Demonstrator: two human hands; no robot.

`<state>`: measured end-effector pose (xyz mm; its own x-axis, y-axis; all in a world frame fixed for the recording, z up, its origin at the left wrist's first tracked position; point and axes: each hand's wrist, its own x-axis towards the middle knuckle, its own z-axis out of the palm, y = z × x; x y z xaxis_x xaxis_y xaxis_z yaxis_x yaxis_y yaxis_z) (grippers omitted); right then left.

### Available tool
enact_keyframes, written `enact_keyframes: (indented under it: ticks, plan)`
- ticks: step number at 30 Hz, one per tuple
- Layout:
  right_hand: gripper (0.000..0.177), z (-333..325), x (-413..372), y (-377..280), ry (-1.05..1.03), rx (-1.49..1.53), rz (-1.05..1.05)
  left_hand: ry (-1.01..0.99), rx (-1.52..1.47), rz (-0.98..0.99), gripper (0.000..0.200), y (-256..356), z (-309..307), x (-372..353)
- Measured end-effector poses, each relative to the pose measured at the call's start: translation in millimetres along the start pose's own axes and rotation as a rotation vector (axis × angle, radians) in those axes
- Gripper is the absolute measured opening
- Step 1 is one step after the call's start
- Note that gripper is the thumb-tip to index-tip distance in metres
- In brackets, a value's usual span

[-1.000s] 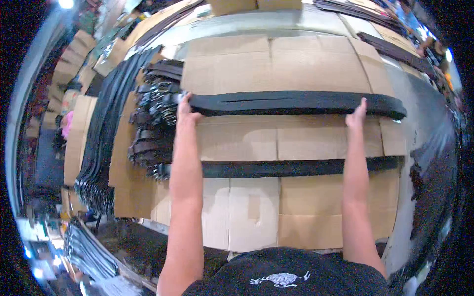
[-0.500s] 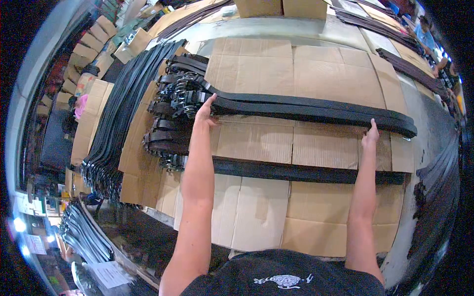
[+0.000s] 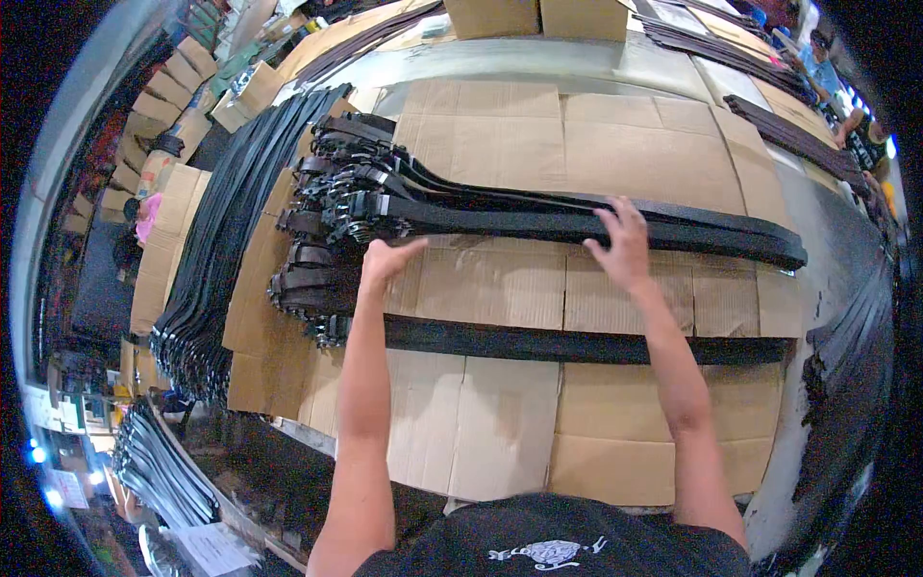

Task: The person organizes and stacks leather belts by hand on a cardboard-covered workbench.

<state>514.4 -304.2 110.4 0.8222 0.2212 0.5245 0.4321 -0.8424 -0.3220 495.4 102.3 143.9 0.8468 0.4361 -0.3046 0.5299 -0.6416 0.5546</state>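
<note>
A stack of black belts (image 3: 538, 223) lies lengthwise across cardboard sheets, its buckle ends bunched at the left. My left hand (image 3: 386, 260) is just below the metal buckles (image 3: 361, 212), thumb stretched to the right, holding nothing. Over the front edge of the stack, my right hand (image 3: 623, 240) has its fingers spread and thumb apart, with nothing gripped. Nearer to me lies a second black belt bundle (image 3: 577, 343), parallel to the first. Dark brown coiled straps (image 3: 312, 269) sit between the buckle ends of the two bundles.
Cardboard sheets (image 3: 490, 413) cover the table. At the left, a long row of black belts (image 3: 245, 221) hangs over the side. Brown straps (image 3: 798, 139) lie at the far right, near a person in blue (image 3: 820, 72). Cardboard boxes (image 3: 582, 19) stand at the back.
Both hands have let go of the upper belt stack. My right hand has moved left from its far end to its middle; my left hand has dropped slightly toward me. The stack now lies down.
</note>
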Motion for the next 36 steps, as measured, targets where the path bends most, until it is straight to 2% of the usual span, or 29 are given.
enact_keyframes:
  ticks: [2,5,6,9,10,13,14,17,18,25,32,36]
  plan:
    - [0.051,14.3,6.8,-12.3,-0.117,-0.003,-0.102,0.205,0.351,0.117,0.055,-6.1,-1.2,-13.4]
    - [0.052,36.2,11.1,-18.5,-0.189,-0.063,-0.173,0.263,0.424,0.311,0.043,11.8,-21.6,-40.1]
    - [0.053,35.2,13.1,-22.6,-0.189,-0.068,-0.185,0.168,0.459,0.254,0.039,23.5,-28.9,-43.6]
    - [0.054,36.7,20.1,-27.6,-0.193,-0.046,-0.202,0.427,0.637,0.755,0.055,36.7,-40.7,-45.8]
    - [0.054,39.0,21.5,-27.8,-0.2,-0.048,-0.222,0.495,0.684,0.884,0.069,44.7,-46.2,-46.1]
    - [0.055,45.5,25.2,-26.1,-0.236,-0.051,-0.26,0.529,0.967,1.072,0.075,35.3,-53.3,-0.5]
    - [0.055,49.1,25.7,-25.0,-0.256,-0.049,-0.254,0.386,1.037,0.998,0.071,28.9,-54.7,14.6]
    - [0.054,48.5,33.2,-24.3,-0.263,-0.116,-0.253,0.203,1.066,0.956,0.062,32.5,-63.2,37.0]
    - [0.053,48.8,32.8,-24.9,-0.263,-0.147,-0.254,0.257,1.048,1.038,0.055,34.5,-63.4,44.3]
    - [0.045,67.1,39.3,-22.6,-0.302,-0.17,-0.233,-0.033,1.193,0.869,0.055,71.1,-74.0,53.7]
    - [0.049,67.4,39.2,-24.6,-0.263,-0.154,-0.208,0.102,1.107,1.027,0.046,93.4,-99.6,47.9]
    - [0.052,68.3,35.1,-20.2,-0.274,-0.14,-0.197,0.155,1.114,0.998,0.039,122.7,-113.1,-20.0]
